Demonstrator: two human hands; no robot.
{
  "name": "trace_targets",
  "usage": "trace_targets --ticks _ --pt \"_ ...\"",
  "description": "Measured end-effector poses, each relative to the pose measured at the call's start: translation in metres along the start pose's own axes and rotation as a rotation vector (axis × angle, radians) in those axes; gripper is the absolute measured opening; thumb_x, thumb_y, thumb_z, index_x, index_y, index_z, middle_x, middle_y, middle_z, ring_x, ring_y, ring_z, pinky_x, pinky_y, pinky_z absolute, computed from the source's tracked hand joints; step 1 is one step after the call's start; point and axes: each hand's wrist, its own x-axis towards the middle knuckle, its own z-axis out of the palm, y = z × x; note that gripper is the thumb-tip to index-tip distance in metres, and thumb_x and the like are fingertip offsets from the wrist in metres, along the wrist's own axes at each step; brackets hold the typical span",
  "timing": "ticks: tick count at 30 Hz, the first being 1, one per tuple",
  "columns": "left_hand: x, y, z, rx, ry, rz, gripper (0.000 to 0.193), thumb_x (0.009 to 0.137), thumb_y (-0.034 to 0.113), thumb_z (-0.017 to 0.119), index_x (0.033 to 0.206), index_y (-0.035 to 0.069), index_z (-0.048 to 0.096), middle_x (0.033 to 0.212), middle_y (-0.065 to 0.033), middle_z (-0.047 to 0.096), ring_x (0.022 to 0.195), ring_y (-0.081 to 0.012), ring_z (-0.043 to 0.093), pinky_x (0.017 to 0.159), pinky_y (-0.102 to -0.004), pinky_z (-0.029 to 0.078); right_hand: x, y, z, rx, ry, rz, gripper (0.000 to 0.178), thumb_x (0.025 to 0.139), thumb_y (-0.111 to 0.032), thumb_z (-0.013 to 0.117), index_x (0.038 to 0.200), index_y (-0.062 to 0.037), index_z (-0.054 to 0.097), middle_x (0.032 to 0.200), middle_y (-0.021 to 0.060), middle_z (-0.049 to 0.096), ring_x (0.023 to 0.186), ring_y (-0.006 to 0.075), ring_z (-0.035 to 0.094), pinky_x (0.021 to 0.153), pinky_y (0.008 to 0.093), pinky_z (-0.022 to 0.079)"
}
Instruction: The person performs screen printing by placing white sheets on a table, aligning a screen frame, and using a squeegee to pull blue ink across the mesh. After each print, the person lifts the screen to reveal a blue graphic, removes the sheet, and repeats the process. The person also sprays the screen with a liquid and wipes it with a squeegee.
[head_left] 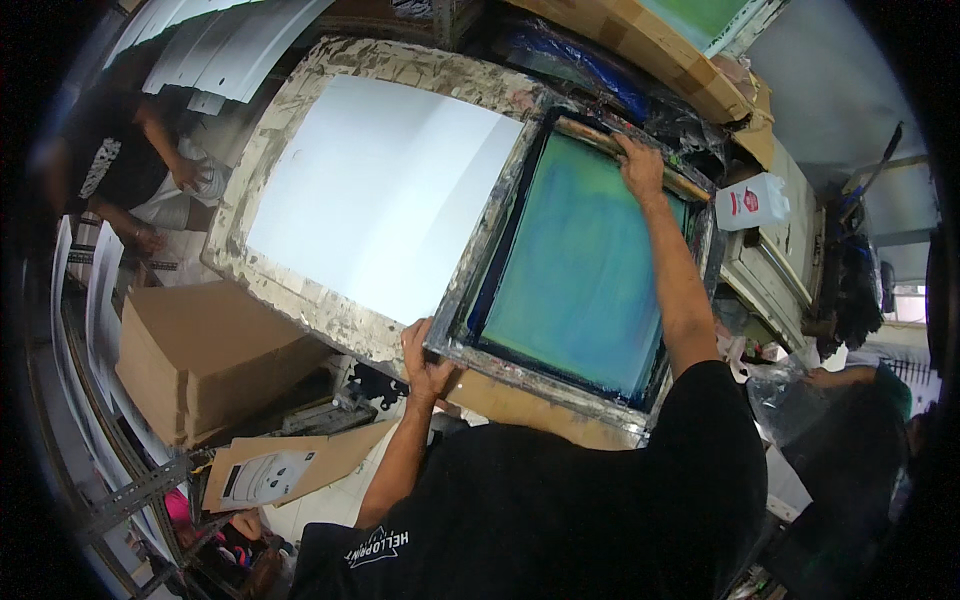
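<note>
A screen printing frame (510,360) with green-blue mesh (580,270) and dark ink along its inner edges lies at the right side of a worn, paint-flecked board (232,205). My right hand (641,168) is closed on the wooden handle of a squeegee (688,186) at the far end of the mesh. At the frame's near left corner, my left hand (428,368) grips the edge, its fingers partly hidden. Left of the frame, a large white sheet (375,190) lies flat on the board.
A white plastic jug (752,202) stands right of the frame. Cardboard boxes (215,350) sit at left, beside a metal rack (140,495) holding white sheets. One person (125,160) is at the far left, another (840,450) at the right. More cardboard (640,45) lies behind the frame.
</note>
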Motion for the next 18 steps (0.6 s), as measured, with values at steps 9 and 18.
trace_targets --ticks 9,18 --pt "0.003 0.005 -0.003 -0.01 0.01 0.072 0.086 0.058 0.033 0.088 0.128 -0.004 0.055 0.121 -0.0213 0.059 0.113 -0.0392 0.051 0.1 -0.0488 0.039 -0.179 -0.145 -0.06 -0.048 0.01 0.005 0.045 0.076 -0.003 0.068 0.119 -0.0183 0.068 0.096 0.0104 0.067 0.081 0.0297 0.062 0.069 0.0411 0.039" --pt "0.003 0.003 -0.004 -0.011 0.001 0.082 0.081 0.062 0.033 0.086 0.129 -0.003 0.056 0.121 -0.02 0.059 0.11 -0.0389 0.051 0.098 -0.0484 0.039 -0.297 -0.255 -0.146 0.163 -0.217 0.081 0.058 0.074 -0.002 0.069 0.13 -0.0161 0.065 0.093 0.0117 0.064 0.083 0.0292 0.06 0.07 0.0399 0.038"
